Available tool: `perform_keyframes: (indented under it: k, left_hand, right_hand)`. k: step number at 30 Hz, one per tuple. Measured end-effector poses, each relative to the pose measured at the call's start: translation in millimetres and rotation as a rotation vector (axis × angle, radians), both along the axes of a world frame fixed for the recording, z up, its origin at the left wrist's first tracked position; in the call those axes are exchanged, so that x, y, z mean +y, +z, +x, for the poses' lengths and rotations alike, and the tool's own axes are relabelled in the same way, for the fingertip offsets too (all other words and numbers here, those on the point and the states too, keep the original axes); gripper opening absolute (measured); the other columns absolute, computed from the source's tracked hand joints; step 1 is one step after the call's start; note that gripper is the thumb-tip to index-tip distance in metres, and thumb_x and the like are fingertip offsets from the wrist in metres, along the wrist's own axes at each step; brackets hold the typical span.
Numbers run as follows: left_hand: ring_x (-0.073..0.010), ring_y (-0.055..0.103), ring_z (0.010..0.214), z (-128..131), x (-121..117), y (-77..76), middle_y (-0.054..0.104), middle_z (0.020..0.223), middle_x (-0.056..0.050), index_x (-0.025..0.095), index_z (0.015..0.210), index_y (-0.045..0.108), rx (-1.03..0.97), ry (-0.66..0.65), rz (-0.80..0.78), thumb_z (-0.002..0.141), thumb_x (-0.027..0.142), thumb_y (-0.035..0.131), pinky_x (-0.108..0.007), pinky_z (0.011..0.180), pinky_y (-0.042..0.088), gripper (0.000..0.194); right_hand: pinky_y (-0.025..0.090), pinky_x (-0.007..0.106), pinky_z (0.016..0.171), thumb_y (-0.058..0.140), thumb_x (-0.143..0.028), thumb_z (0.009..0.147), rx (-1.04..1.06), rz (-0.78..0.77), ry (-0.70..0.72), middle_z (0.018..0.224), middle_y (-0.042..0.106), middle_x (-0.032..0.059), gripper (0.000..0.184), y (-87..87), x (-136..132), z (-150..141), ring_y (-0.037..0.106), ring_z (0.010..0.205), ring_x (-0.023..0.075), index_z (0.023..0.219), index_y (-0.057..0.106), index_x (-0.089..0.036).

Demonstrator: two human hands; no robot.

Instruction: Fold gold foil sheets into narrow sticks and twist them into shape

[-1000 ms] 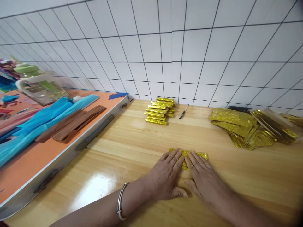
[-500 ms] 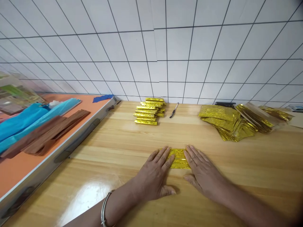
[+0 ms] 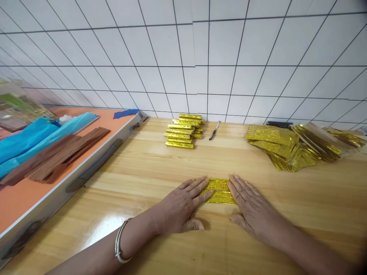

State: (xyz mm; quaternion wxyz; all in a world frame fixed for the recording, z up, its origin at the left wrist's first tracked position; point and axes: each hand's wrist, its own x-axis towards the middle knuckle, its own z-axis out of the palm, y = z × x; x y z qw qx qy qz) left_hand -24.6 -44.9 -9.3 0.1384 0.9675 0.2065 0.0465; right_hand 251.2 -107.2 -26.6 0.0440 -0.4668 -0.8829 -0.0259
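A folded piece of gold foil (image 3: 220, 196) lies flat on the wooden table, with a crease running across its middle. My left hand (image 3: 186, 202) rests on its left end, fingers stretched out and thumb apart on the table side. On the right end lies my right hand (image 3: 249, 202), also flat with its fingers extended. Both hands cover the ends of the foil. Farther back sits a stack of narrow folded gold foil strips (image 3: 182, 133). A heap of flat gold foil pieces (image 3: 275, 143) lies at the back right.
A pen (image 3: 214, 131) lies behind the hands near the tiled wall (image 3: 223, 46). At the left, a raised orange surface (image 3: 17, 206) with a pale edge carries brown folded paper (image 3: 69, 154) and blue folded paper (image 3: 34, 139). A dark object (image 3: 279, 124) sits behind the foil heap.
The view has shifted slightly, so things sit a little farther right. Both hands stay flat on the foil; the left hand's thumb and wrist have drawn slightly left.
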Motion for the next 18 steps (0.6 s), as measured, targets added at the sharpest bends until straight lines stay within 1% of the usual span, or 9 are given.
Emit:
perform_keyframes:
  k: [3,7,10,13,18]
  left_hand:
    - [-0.0308,0.007,0.138,-0.2,0.6,2.0,0.012,0.15,-0.015,0.017,0.143,0.02,0.016,-0.008,-0.008,0.081,0.067,0.038,-0.047,0.11,0.016,0.082]
    - [-0.0309,0.007,0.138,0.0,0.5,3.1,0.013,0.15,-0.015,0.016,0.143,0.02,0.026,-0.001,-0.01,0.081,0.067,0.038,-0.047,0.109,0.016,0.082]
    - [-0.0309,0.007,0.138,0.3,0.6,3.1,0.018,0.149,-0.015,0.016,0.143,0.019,0.042,-0.008,-0.012,0.081,0.067,0.037,-0.048,0.11,0.015,0.083]
    - [-0.0304,0.008,0.138,0.2,0.8,3.6,0.023,0.148,-0.014,0.015,0.144,0.017,0.042,-0.023,-0.012,0.082,0.067,0.036,-0.047,0.11,0.014,0.083]
    - [-0.0287,0.012,0.138,-4.5,0.4,4.3,0.023,0.147,-0.014,0.015,0.143,0.018,0.048,-0.009,-0.008,0.083,0.065,0.036,-0.045,0.111,0.013,0.08]
  right_hand:
    - [0.02,0.049,0.109,0.041,-0.048,0.089,-0.006,-0.028,0.017,0.15,0.006,0.0183,0.074,2.8,0.7,-0.5,0.006,0.137,0.0307,0.145,0.013,-0.009]
    - [0.021,0.053,0.107,0.048,-0.045,0.085,-0.013,-0.069,0.041,0.151,0.0,0.0167,0.071,5.9,3.1,-1.4,0.003,0.137,0.034,0.144,0.02,-0.017]
    - [0.021,0.053,0.106,0.05,-0.045,0.085,-0.009,-0.076,0.045,0.151,0.001,0.0169,0.069,6.6,4.2,-2.1,0.003,0.137,0.034,0.143,0.024,-0.018]
    - [0.021,0.053,0.106,0.048,-0.047,0.085,-0.001,-0.071,0.04,0.151,0.003,0.0162,0.069,6.1,4.2,-2.0,0.006,0.137,0.0332,0.143,0.024,-0.019]
    - [0.021,0.053,0.106,0.046,-0.05,0.085,0.002,-0.049,0.06,0.151,0.003,0.0156,0.071,2.0,4.4,1.3,0.008,0.137,0.0331,0.143,0.022,-0.018]
